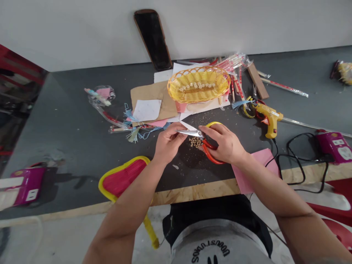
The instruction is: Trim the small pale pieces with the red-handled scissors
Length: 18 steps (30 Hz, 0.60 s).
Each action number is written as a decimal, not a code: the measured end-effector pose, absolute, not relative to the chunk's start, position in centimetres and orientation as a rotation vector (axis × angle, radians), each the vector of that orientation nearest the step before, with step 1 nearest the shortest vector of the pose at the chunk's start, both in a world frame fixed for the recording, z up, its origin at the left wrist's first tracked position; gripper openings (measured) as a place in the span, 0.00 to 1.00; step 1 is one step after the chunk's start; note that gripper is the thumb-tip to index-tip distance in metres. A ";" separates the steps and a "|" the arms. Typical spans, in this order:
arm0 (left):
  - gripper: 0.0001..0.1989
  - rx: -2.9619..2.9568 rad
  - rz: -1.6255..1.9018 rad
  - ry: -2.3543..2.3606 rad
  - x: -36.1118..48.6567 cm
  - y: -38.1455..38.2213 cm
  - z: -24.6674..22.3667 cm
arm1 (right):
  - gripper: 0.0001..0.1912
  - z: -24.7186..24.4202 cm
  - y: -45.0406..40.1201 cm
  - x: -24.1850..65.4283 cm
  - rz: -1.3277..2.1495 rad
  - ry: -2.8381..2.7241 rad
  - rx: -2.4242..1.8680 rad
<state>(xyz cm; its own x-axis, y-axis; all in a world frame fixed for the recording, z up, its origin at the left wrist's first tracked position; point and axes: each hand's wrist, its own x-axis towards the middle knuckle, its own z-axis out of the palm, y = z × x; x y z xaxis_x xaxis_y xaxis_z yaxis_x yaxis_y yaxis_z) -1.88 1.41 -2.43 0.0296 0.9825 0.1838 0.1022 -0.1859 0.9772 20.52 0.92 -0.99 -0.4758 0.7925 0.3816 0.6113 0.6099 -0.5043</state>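
Observation:
My right hand (227, 143) grips a pair of scissors (198, 134) with red and yellow handles. Their blades are apart and point left toward my left hand (169, 141). The fingers of that hand are pinched together by the lower blade; what they hold, if anything, is too small to make out. Below the blades lies a small heap of tan bits (195, 142) on the dark table, with crumbs scattered around. Beyond my hands a yellow woven basket (199, 97) holds a row of pale, knobbly pieces.
A yellow glue gun (268, 116) lies at right, its cord running toward a purple power strip (334, 146). Pink paper (258, 170) is under my right forearm. A pink, yellow-rimmed paddle shape (123, 178) overhangs the front edge. A phone (153, 38) leans on the wall.

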 end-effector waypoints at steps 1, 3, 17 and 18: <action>0.11 1.429 1.270 1.183 -1.9 1.4 -2.5 | 0.27 -1.0 0.9 20.5 0.400 -2.250 -1.109; 0.13 1.424 1.245 1.194 -1.9 1.3 -2.6 | 0.27 -0.9 0.9 20.4 0.415 -2.254 -1.119; 0.16 1.288 1.234 1.160 -2.0 1.2 -2.8 | 0.28 -1.2 1.1 20.7 0.503 -2.165 -1.156; 0.16 1.258 1.234 1.154 -2.0 1.2 -2.9 | 0.29 -1.1 1.2 20.8 0.472 -2.183 -1.144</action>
<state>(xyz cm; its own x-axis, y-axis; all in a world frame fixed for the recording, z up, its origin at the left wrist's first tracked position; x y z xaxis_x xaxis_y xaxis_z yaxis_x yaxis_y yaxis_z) -1.99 1.24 -2.87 0.0282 0.9980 0.0572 -0.0093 -0.0569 0.9983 20.75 1.20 -1.13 -0.4310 0.8278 0.3591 0.6056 0.5604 -0.5650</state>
